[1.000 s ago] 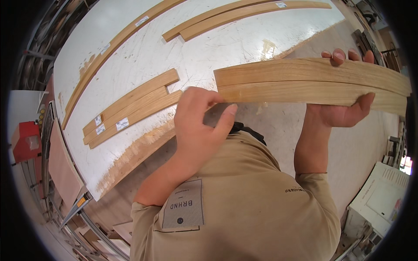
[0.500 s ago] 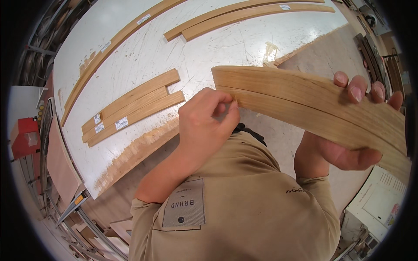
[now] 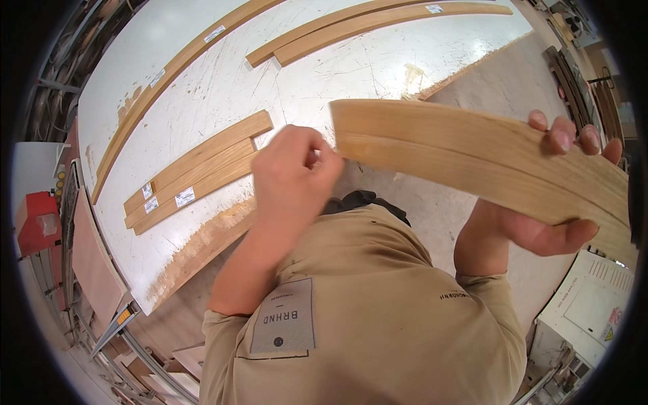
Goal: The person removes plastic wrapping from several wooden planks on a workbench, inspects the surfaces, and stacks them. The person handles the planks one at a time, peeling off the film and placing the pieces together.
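Note:
A light brown wooden board [image 3: 439, 138] with a dark lengthwise line is held up in front of me, slanting down to the right. My right hand [image 3: 540, 233] grips it towards its right part, with the thumb at the near edge and fingertips over the far edge. Close by the board's left end is my left hand [image 3: 290, 169], slightly blurred, thumb and fingers pinched together. What lies in that pinch, if anything, cannot be made out. Beyond my left hand, short wooden strips [image 3: 202, 158] with white labels lie side by side on the white worktable [image 3: 324, 81].
Longer wooden strips [image 3: 378, 32] lie at the table's far side, and another long strip [image 3: 162, 84] runs along its left. A red machine part [image 3: 38, 223] stands at the far left. At the lower right is a white metal cabinet [image 3: 584, 304].
My left hand has moved left, away from the board's end, its fingers still pinched. The board and my right hand have barely shifted.

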The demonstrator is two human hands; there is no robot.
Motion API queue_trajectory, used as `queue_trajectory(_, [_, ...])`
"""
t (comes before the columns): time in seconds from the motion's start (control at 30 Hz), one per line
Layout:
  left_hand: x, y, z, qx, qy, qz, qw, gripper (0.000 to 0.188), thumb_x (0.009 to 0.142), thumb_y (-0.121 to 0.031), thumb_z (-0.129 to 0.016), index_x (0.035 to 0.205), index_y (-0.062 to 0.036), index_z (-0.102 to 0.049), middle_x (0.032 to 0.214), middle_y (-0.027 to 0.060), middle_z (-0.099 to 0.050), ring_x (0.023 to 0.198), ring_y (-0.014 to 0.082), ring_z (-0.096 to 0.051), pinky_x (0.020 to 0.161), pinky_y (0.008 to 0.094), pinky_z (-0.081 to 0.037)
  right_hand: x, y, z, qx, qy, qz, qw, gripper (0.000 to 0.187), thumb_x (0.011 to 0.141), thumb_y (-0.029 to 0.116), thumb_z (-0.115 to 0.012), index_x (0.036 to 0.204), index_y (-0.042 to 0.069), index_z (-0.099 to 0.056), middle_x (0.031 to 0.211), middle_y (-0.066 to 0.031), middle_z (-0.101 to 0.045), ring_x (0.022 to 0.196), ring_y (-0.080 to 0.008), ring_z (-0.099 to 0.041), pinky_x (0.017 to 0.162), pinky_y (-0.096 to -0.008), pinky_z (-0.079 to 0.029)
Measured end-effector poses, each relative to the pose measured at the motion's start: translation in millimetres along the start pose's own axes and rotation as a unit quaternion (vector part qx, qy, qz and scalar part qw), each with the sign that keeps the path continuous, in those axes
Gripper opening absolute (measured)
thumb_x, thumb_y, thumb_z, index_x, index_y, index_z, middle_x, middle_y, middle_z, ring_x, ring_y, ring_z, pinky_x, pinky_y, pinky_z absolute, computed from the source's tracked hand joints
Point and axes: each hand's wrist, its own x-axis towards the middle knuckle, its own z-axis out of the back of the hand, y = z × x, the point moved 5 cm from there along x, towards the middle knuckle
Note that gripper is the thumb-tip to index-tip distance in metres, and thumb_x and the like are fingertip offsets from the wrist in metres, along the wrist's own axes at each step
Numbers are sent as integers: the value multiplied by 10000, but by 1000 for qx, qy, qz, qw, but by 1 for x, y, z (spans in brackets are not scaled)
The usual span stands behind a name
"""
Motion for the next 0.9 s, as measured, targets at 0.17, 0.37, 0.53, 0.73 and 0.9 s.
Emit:
queue_trajectory(0.17, [3,7,13,-96,-1,51,994,96,821,-37,-759,851,-18,-670,704,61,-609,593,123,-582,552,267,-486,2,4,17,19,-73,37,996,738,952,534,-490,1473,12,-481,1271,-147,-570,1159,-333,-581,1049,-586,-423])
queue_trajectory(0.37, [-1,-24,-4,-144,70,35,986,243,845,-178,-846,942,-42,-670,760,52,-585,633,151,-558,575,290,-487,-1,7,10,42,-85,30,995,756,927,530,-583,1475,21,-474,1278,-137,-558,1158,-325,-579,1049,-576,-422])
queue_trajectory(0.53, [1,-30,-8,-145,60,-8,988,151,881,-83,-788,916,-46,-646,776,74,-640,602,189,-604,540,308,-483,-6,11,12,51,-69,32,996,779,947,530,-611,1527,46,-418,1342,-122,-529,1187,-310,-564,1063,-589,-397])
queue_trajectory(0.73, [2,-30,-9,-120,56,-44,990,101,917,-8,-700,935,-45,-608,762,107,-651,588,242,-620,529,332,-478,-5,9,-3,34,-92,29,995,763,897,517,-628,1464,27,-482,1241,-112,-557,1135,-302,-576,1028,-553,-422])
queue_trajectory(0.9, [3,-21,-8,-140,80,-14,987,51,962,-41,-643,971,-34,-594,774,117,-643,599,236,-606,564,338,-483,-7,4,5,24,-108,19,994,735,925,526,-566,1455,22,-500,1251,-119,-564,1129,-299,-574,1046,-548,-425])
